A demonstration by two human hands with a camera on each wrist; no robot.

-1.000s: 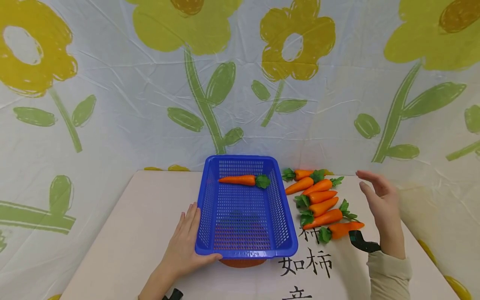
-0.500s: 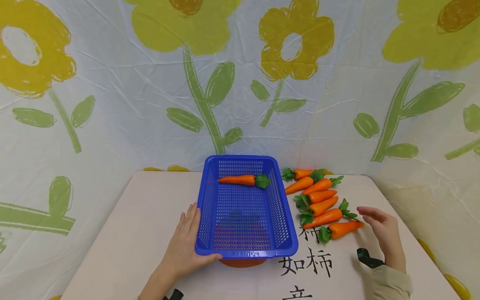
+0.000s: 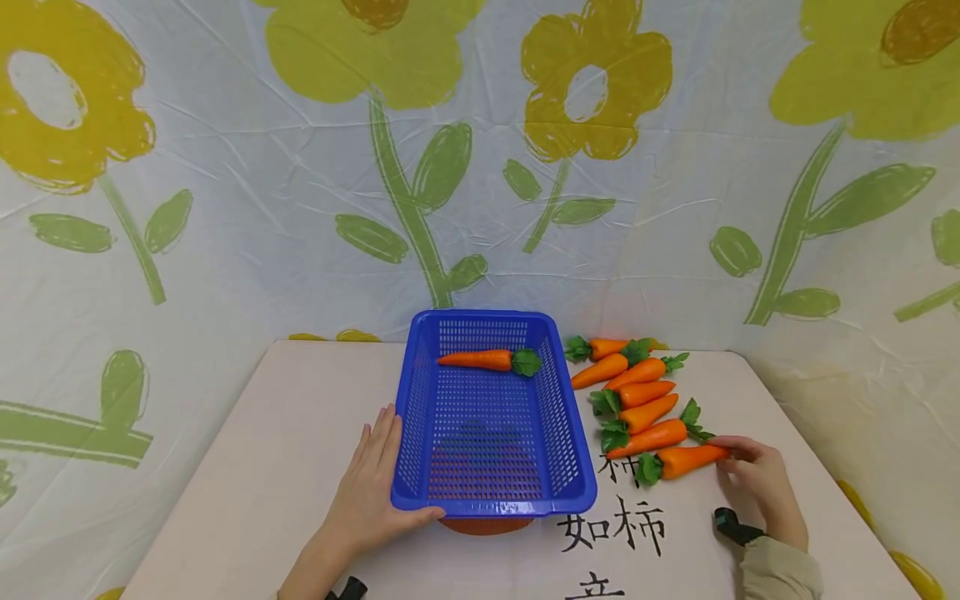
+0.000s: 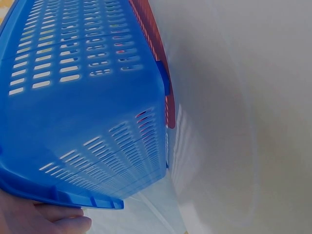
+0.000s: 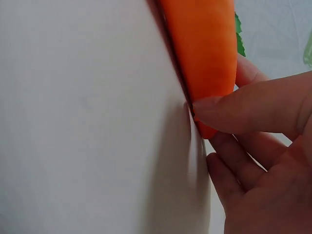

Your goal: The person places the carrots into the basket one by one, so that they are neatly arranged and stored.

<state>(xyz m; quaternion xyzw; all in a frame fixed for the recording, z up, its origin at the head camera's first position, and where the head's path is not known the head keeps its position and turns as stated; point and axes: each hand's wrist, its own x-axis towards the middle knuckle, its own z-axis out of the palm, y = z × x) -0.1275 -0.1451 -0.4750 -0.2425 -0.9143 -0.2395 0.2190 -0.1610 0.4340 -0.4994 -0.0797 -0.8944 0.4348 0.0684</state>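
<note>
Currently, on a pale table (image 3: 255, 467) bearing black characters (image 3: 638, 527), before a flower-printed sheet (image 3: 292, 175), the front carrot (image 3: 690, 460) lies right of the basket (image 3: 495, 507), tip pinched by the right hand (image 3: 763, 481), while the left hand (image 3: 367, 500), fingers straight, touches the basket.

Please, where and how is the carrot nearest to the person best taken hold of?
The carrot is probably best pinched on its bare orange body, close to the narrow end, coming from the right, with thumb and fingers on opposite sides. It lies on its side, that end tapering toward the right hand, while its leaves point toward the basket.
</note>
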